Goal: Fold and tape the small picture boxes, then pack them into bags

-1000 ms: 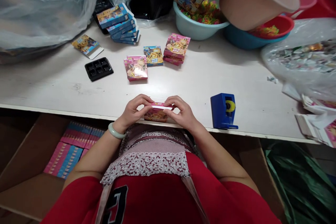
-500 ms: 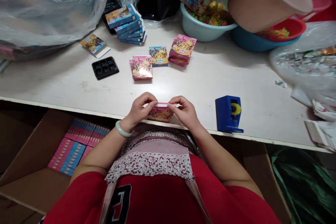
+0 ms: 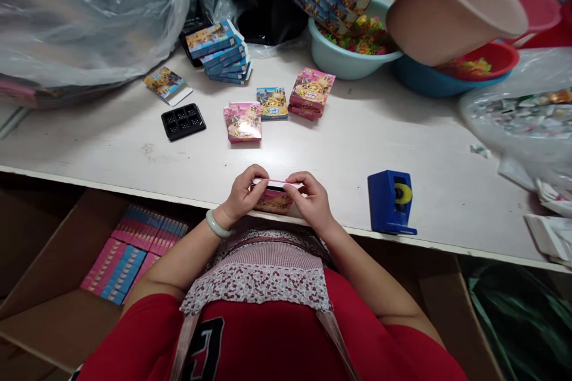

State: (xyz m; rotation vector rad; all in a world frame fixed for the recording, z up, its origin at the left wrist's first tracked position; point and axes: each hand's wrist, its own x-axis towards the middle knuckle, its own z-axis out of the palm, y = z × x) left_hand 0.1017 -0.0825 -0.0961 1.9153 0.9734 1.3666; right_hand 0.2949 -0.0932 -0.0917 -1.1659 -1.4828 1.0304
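Observation:
A small pink printed cardboard box (image 3: 273,201) stands at the table's front edge, between my hands. Its white top flap is raised, and a dark gap shows below it. My left hand (image 3: 245,193) pinches the flap's left end with thumb and fingers. At the other end, my right hand (image 3: 311,199) pinches the flap the same way. Beyond them lie a pink box stack (image 3: 243,122), a blue box (image 3: 272,103) and a second pink stack (image 3: 311,92). A black tray with six hollows (image 3: 183,121) rests to the left.
A blue tape dispenser (image 3: 389,201) stands at the right front edge. Blue boxes (image 3: 221,52) are piled at the back, near a large plastic bag (image 3: 89,30). Basins (image 3: 353,56) and a tilted pinkish bucket (image 3: 447,6) stand at back right. Below, a carton (image 3: 49,309) holds packed boxes.
The flap has lifted a little from the pink box, and a dark opening now shows beneath it. Both hands keep their pinch. The whole view has shifted slightly.

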